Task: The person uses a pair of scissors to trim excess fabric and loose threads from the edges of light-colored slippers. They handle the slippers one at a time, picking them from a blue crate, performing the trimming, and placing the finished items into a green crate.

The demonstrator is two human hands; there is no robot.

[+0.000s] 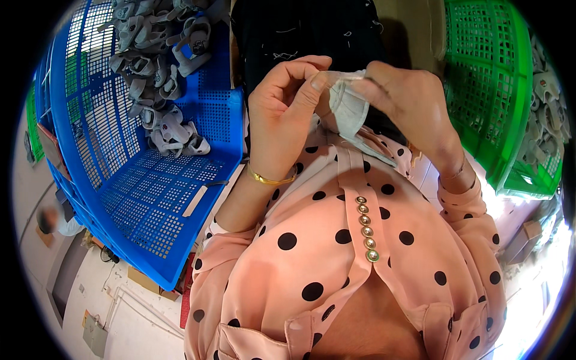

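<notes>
Hands [281, 114] [418, 108], both nearly closed, together pinch one pale fabric piece [349, 110] beyond six shirt buttons [367, 231].

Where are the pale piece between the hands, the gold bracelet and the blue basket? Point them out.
Pale piece [349, 109]: head view, middle of its broad face.
Gold bracelet [273, 181]: head view, its band.
Blue basket [135, 201]: head view, bare perforated panel.

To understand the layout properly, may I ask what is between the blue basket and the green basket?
In the head view: dark cloth, the dotted pink shirt, and the left hand and right hand with a pale grey piece held between them.
</notes>
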